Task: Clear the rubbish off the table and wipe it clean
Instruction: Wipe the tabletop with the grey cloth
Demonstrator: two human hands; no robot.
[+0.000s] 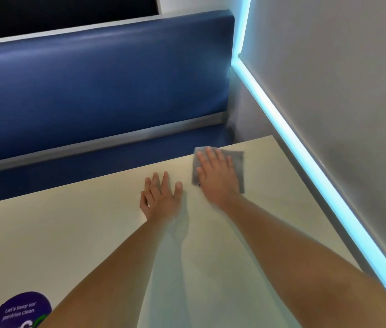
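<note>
Nearest, left of the left forearm, a purple sticker (19, 311) lies flat on the table (69, 245), cut by the lower frame edge; its legible words read "Let's keep our pantries clean". Both bare forearms reach forward over the pale top; open surface runs left of the left arm to the frame edge, and a narrower strip lies between the arms. Left hand (161, 197) rests flat, fingers straight and together, grasping nothing, short of the far edge. Right hand (218, 176), just beside it and slightly farther, presses flat with spread fingers on the grey cloth (238, 162); cloth lies at the table's far edge, one corner just over it. Right of the right hand, bare top continues to the table's right edge, which runs close along the wall (341, 79) and its glowing strip (289, 138). Beyond the far edge, a blue bench (104, 91): seat below, backrest above.
</note>
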